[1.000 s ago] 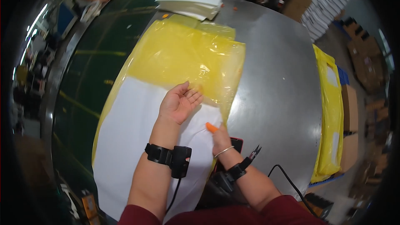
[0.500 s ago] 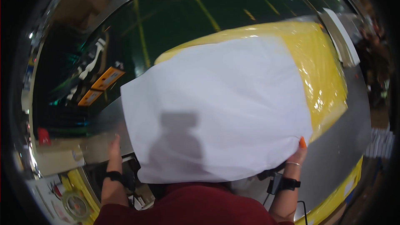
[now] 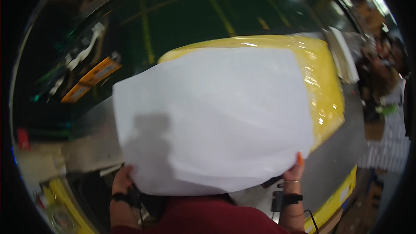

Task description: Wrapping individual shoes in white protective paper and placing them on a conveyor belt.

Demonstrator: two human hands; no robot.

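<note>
A large white sheet (image 3: 225,112) spreads in front of me over a shiny yellow plastic-wrapped bundle (image 3: 323,78), which shows along its far and right sides. At the sheet's near right edge, my right hand (image 3: 294,171) grips it, the thumb wearing an orange cover on top and the other fingers underneath, out of sight. My left hand (image 3: 123,178) is closed on the near left edge, its fingertips partly hidden by the sheet. Soft folds run across the sheet's near part, and a shadow falls on its left half.
Beneath lies a grey metal tabletop (image 3: 333,147). A dark green surface with yellow lines (image 3: 173,13) stretches beyond. Orange labelled boxes (image 3: 93,78) stand at left, and a white folded board (image 3: 344,56) at far right. More yellow wrapping (image 3: 333,208) sits near right.
My left hand has come in from beside the sheet and closed on its near left edge. The right hand keeps its grip. The whole view has shifted slightly.
</note>
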